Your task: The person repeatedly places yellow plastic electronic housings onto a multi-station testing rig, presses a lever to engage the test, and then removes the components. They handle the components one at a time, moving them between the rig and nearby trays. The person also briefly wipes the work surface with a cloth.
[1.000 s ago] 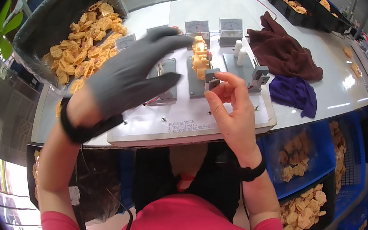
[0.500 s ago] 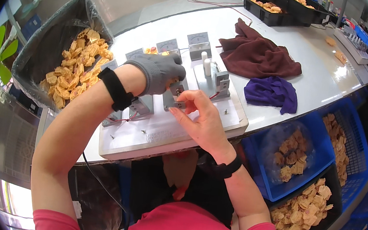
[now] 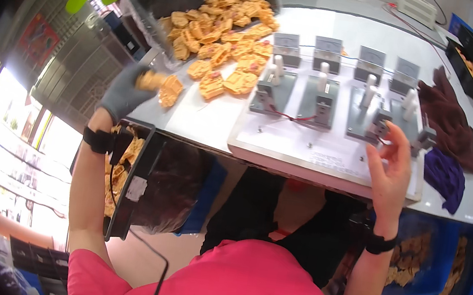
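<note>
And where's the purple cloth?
In the head view, the purple cloth lies on the right side of the white table, just below the brown cloth and to the right of the bare right hand.

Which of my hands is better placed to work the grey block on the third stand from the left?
Probably the right: the right hand is right at the grey block, while the left hand is far off to the left, holding a blurred yellow piece.
</note>
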A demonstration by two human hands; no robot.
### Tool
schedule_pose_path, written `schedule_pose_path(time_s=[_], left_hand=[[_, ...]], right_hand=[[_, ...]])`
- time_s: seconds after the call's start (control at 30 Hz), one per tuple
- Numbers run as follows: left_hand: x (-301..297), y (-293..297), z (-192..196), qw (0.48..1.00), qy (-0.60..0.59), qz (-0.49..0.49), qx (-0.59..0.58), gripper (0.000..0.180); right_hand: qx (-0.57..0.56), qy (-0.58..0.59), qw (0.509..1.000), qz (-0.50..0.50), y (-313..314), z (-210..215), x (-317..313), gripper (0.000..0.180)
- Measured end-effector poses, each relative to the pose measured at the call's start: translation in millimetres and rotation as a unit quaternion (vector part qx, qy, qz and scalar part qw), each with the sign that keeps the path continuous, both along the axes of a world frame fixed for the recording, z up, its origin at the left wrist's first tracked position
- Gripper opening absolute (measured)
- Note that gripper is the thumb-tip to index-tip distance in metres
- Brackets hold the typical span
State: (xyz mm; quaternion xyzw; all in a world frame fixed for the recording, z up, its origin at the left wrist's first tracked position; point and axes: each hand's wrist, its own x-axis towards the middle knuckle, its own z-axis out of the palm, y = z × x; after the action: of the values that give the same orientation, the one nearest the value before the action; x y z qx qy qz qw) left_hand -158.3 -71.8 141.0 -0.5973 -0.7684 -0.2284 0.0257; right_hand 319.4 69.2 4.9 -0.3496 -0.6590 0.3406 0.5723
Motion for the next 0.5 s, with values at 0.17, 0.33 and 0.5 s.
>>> schedule_pose_path(time_s=[0.17,0.33,0.5], left_hand=[[-143,-148,-78,0.88,0.154,0.404,-0.198,0.06],[-91,-69,-80,0.913,0.207,0.341,-0.091,0.062],[-38,72,-109,0.99,-0.05,0.117,-0.066,0.067]], right_hand=[[-0.032,0.02,0.999,0.027,3,-3,-2,0.051],[-0.042,-0.008,0.999,-0.008,1,-2,0,0.051],[-0.037,-0.038,0.998,-0.03,4,-8,1,0.046]])
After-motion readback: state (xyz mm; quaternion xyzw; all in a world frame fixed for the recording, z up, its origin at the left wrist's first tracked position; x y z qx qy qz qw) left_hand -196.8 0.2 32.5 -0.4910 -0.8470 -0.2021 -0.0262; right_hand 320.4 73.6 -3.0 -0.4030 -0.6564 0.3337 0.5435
